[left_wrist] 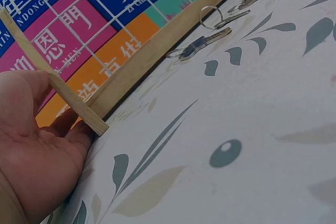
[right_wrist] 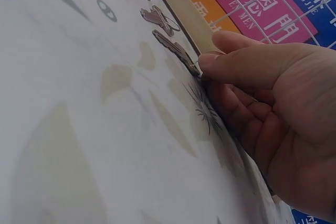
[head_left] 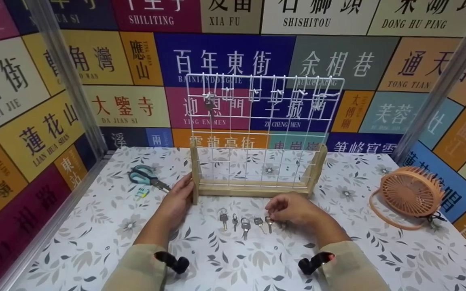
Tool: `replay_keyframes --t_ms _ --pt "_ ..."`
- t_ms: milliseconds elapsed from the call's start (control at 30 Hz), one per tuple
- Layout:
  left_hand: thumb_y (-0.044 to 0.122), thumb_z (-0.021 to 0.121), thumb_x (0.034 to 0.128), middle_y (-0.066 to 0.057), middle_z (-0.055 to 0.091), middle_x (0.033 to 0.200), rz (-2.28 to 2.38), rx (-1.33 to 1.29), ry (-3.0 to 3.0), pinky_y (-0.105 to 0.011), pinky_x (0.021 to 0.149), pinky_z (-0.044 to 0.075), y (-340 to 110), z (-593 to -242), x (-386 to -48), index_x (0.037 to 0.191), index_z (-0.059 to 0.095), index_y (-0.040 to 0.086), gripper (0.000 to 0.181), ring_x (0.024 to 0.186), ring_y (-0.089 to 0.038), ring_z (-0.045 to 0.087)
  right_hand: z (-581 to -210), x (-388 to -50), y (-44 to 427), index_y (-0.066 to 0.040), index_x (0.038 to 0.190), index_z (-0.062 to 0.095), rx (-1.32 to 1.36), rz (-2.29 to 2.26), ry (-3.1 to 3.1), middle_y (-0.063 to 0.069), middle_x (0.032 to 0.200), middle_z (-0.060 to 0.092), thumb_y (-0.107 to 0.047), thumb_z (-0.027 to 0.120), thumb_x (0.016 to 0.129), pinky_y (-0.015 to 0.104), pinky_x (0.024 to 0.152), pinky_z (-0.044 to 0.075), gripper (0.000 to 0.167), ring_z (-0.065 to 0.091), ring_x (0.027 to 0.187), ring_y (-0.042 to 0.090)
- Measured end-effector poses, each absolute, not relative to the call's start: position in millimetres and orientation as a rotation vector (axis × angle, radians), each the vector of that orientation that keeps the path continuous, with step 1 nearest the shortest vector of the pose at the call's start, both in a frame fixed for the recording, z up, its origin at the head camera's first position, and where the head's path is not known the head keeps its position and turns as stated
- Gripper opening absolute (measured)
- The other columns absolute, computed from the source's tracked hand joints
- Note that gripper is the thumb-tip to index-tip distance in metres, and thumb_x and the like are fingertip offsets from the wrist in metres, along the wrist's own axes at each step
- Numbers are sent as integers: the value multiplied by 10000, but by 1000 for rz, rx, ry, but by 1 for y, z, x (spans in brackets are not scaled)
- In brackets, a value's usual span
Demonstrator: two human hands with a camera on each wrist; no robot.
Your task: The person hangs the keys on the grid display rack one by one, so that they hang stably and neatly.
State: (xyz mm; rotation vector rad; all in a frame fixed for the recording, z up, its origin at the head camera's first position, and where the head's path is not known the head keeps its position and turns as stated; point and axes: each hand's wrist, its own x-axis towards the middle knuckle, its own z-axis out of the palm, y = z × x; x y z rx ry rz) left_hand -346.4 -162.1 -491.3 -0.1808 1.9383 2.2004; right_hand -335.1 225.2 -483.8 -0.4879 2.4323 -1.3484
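Note:
A white wire grid rack (head_left: 253, 190) on a wooden stand is upright on the table. My left hand (head_left: 179, 196) grips its left wooden leg (left_wrist: 79, 103), thumb on one side and fingers on the other. In front of the base lies a row of several keys (head_left: 245, 227) with metal rings. At the row's right end, my right hand (head_left: 293, 208) pinches the ring of a key (right_wrist: 176, 51) between thumb and fingertips; the key's blade is at the tabletop. A key (head_left: 209, 103) hangs from the leftmost of several hooks along the rack's upper part.
Teal-handled pliers (head_left: 143, 174) lie left of the rack, beside a small teal-and-yellow item (head_left: 140, 192). At the right stands an orange desk fan (head_left: 411, 192) with a loop stand. Sign-covered panels (head_left: 225, 56) enclose the floral-covered table (head_left: 233, 262).

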Motion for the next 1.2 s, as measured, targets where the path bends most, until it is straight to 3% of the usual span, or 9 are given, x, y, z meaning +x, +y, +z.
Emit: replay_keyframes --t_ms 233,367,500,733,1067,1200 --pt "374 532 1131 67 385 1734 2267 -153 1889 -406 1378 232 -160 -492 -347 1613 448 397 490 1652 -189 293 -480 -338 225 -89 1083 813 -460 -1289 2534 41 960 792 -117 848 892 256 752 591 197 694 841 133" --pt "336 526 1138 38 368 1744 2317 -137 1840 -409 1380 228 -160 -492 -348 1627 440 351 496 1656 -200 283 -469 -337 220 -63 1134 806 -380 -1417 2568 41 1005 793 -150 850 905 254 789 606 249 706 891 139" --pt "357 536 1132 69 405 1722 2297 -168 1862 -407 1376 241 -161 -491 -348 1596 476 389 469 1645 -178 310 -449 -334 210 -49 1190 789 -317 -1636 2558 25 1041 805 -173 855 913 276 833 639 311 737 927 141" --pt "376 537 1129 80 410 1719 2274 -158 1869 -417 1375 239 -159 -489 -348 1587 480 422 464 1645 -184 310 -417 -319 188 -24 1165 765 -361 -2114 2285 12 1027 777 -78 841 920 319 843 679 263 753 910 155" --pt "407 533 1125 127 440 1693 2224 -208 1901 -422 1369 254 -161 -490 -346 1548 498 486 432 1632 -168 334 -377 -314 150 -40 1145 782 -427 -2259 2182 -3 994 762 -30 795 944 290 872 659 202 744 920 142" --pt "361 515 1137 70 412 1719 2264 -162 1886 -430 1377 235 -160 -490 -346 1602 462 412 470 1643 -199 314 -341 -318 137 7 1177 758 -466 -2325 2136 11 993 764 -11 779 951 281 883 659 227 738 895 129"
